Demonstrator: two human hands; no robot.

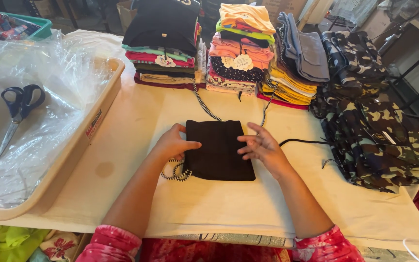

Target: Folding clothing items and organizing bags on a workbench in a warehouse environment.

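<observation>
A small folded black garment lies flat on the cream-covered table in front of me. My left hand rests on its left edge, thumb laid over the fabric. My right hand presses its right edge with fingers spread. A black-and-white speckled cord loops out from under the garment's lower left corner, and two more lengths of cord run up toward the stacks behind.
Three stacks of folded colourful clothes stand at the back. Camouflage garments pile at the right. A beige tray on the left holds clear plastic bags and blue-handled scissors. A black cord trails rightward.
</observation>
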